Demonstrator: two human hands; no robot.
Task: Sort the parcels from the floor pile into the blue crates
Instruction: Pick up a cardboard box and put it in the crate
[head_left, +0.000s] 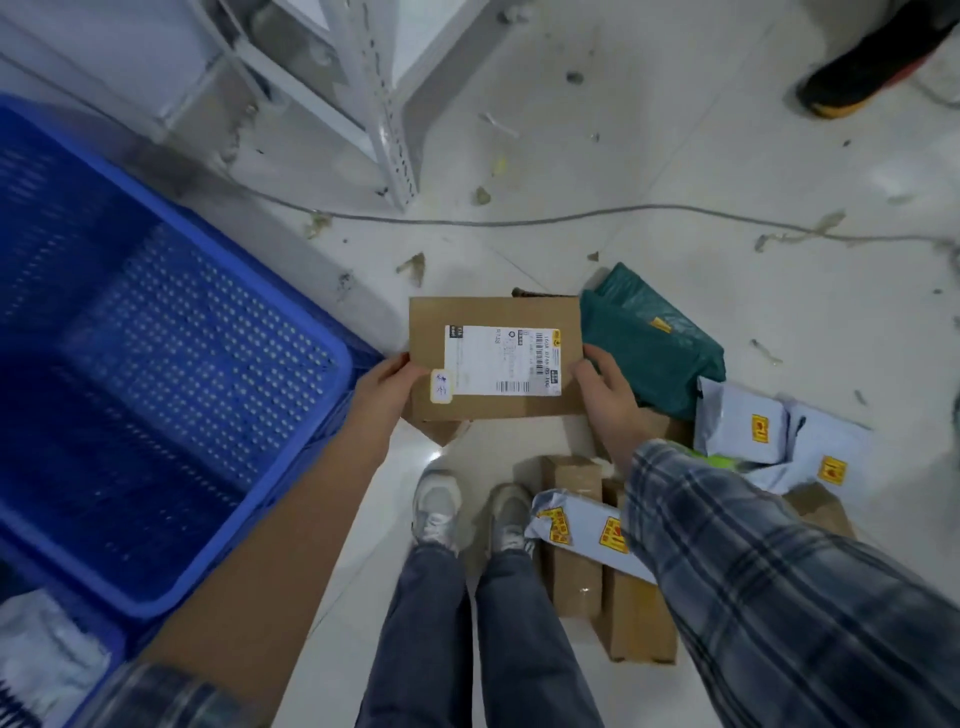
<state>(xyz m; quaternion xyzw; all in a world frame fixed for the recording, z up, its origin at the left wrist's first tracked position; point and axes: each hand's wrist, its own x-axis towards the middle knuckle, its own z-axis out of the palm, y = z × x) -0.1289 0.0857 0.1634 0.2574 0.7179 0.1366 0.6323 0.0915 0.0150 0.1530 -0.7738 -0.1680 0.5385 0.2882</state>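
Hands grip cardboard parcel by opposite edges.

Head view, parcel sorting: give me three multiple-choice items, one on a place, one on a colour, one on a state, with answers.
1. Where is the blue crate relative to the held cardboard box?
A. to its left
B. to its right
C. beneath it

2. What colour is the mailer bag beside the right hand?
A. red
B. dark green
C. white

3. How is the box held?
A. left hand only
B. both hands
C. lying untouched

Answers: 1 A, the crate fills the left side; 2 B, green plastic shows; 3 B, a grip on each end.
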